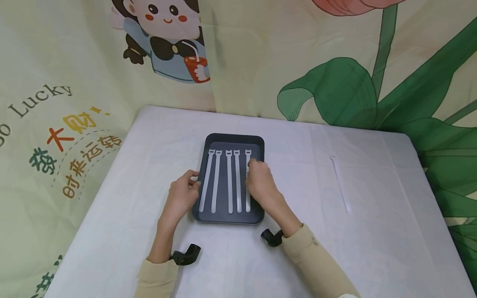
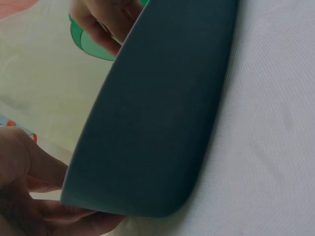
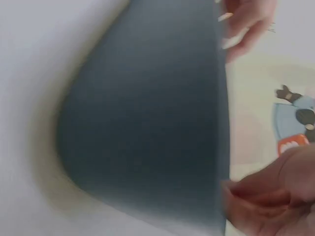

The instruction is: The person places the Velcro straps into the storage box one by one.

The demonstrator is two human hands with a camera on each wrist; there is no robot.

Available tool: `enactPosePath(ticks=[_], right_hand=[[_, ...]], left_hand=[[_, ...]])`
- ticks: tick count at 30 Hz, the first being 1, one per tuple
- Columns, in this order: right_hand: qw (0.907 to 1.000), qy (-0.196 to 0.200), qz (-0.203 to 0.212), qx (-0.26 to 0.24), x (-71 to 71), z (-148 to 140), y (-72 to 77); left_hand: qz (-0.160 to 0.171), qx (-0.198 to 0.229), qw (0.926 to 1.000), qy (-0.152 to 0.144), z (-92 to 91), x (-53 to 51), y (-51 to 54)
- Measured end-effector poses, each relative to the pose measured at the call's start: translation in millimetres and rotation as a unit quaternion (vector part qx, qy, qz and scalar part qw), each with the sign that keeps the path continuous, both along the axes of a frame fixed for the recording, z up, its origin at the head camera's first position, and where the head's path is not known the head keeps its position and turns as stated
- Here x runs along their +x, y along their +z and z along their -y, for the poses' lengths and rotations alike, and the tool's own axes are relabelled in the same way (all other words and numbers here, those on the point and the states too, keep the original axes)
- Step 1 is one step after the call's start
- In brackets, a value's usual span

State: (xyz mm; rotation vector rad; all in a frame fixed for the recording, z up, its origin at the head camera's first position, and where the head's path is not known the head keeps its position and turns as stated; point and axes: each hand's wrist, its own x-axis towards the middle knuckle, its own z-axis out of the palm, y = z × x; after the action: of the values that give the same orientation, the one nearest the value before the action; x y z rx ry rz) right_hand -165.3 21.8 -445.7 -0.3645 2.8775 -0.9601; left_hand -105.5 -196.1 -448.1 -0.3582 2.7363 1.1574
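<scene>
A dark grey rectangular tray (image 1: 223, 219) lies on the table, with several white cable straps (image 1: 229, 182) side by side in it, their wide slotted heads toward the far end. My left hand (image 1: 182, 194) holds the tray's left edge, thumb by the rim and fingers along the outer wall; the left wrist view shows this hand (image 2: 29, 191) too. Over the tray's right side, my right hand (image 1: 261, 182) pinches the rightmost strap (image 1: 248, 203) with curled fingers. In the right wrist view, the tray wall (image 3: 147, 118) hides what those fingers (image 3: 275, 196) touch.
One more thin white strap (image 1: 340, 186) lies on the white tablecloth (image 1: 380, 240) to the right of the tray. A printed curtain (image 1: 246, 62) hangs behind the table's far edge. Black wrist cameras (image 1: 186, 255) sit below both hands.
</scene>
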Motion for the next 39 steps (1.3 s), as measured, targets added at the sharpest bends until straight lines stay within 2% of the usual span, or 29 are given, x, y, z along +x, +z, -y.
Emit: enactPosePath(ticks=[4,8,12,15,23,32,39], right_hand=[[0.9975,0.029,-0.007,-0.065,5.9,-10,5.8],[0.9922,0.053,-0.034,-0.107,12.6,-24,5.8],[0.9858,0.049,-0.064,-0.147,17.2,-40,4.1],[0.9824,0.034,-0.072,-0.169,18.3,-53,2.4],[0.9823,-0.011,-0.062,-0.176,19.7,-86,-6.9],[0.9847,-0.046,-0.057,-0.158,20.2,-118,-15.7],[0.9862,-0.112,-0.042,-0.115,15.0,-160,-23.2]], left_hand=[[0.000,-0.002,1.0000,0.000,0.8,1.3,-0.1],[0.003,-0.004,1.0000,0.003,1.4,1.5,-0.9],[0.002,-0.006,1.0000,0.001,2.1,0.9,-1.1],[0.003,-0.006,1.0000,0.002,2.5,0.4,-0.7],[0.001,-0.004,1.0000,0.000,5.6,0.6,-1.7],[-0.003,0.003,1.0000,-0.005,11.0,0.3,-1.3],[0.001,0.013,0.9999,-0.004,9.8,-0.2,-1.3]])
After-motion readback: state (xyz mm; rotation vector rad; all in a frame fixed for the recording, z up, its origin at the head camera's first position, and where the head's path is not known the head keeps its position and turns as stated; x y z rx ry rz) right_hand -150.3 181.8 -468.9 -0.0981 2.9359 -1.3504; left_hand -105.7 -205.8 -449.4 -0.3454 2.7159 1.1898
